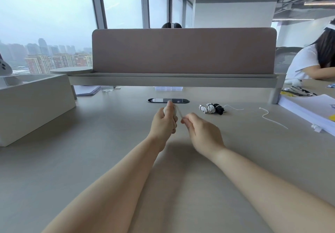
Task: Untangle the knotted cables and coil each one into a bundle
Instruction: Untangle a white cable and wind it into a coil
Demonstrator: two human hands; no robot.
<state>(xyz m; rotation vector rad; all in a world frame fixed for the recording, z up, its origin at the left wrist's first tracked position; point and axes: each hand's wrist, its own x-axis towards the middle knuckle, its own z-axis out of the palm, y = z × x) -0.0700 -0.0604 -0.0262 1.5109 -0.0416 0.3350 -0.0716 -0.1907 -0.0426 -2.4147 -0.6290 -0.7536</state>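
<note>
Over desk: left hand grips coil, right hand pinches strand; bundles apart.

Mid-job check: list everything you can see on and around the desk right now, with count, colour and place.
desk: one, beige, fills the foreground
divider panel: one, brown, along the desk's far edge
cable port: one, black oval, in the desk beyond the hands
finished bundles: three, two white and one black, side by side right of the port
loose ties: two, white, on the desk right of the bundles
paper stack: one, white, far right
box: one, beige, left
seated person: one, white top, far right
white cable: one, between the hands
left hand: grips the coiled part
right hand: pinches the strand
</note>
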